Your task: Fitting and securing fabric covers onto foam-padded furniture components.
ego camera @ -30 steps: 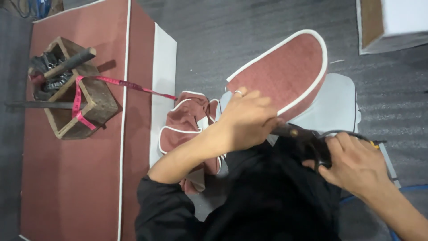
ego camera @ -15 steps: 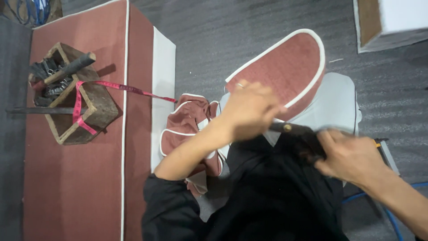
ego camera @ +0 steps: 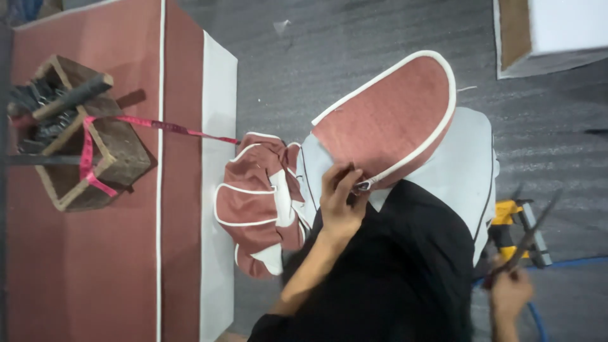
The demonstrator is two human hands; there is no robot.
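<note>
Left fingers (ego camera: 345, 180) are closed on the red cushion cover (ego camera: 386, 120) at its piped edge; scissors (ego camera: 525, 237) are gripped in right fingers (ego camera: 503, 278). Trimming judged in hand; blades must be brought to the edge.

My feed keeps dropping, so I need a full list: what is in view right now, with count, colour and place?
curved panel: one, reddish-brown with white piping, centre, on the grey piece
grey piece: one, pale grey, under the panel
bunched fabric cover: one, reddish-brown and white, left of centre
large cushion: one, reddish-brown with white piping, left side
wooden box: one, brown, holding dark tools, on the cushion
measuring tape: one, pink, from box toward the cover
black cloth: one, bottom centre
yellow tool: one, on the floor at right
white block: one, top right
scissors: one pair, dark, in the right hand
left hand: grip on the panel's edge
right hand: lower right
</note>
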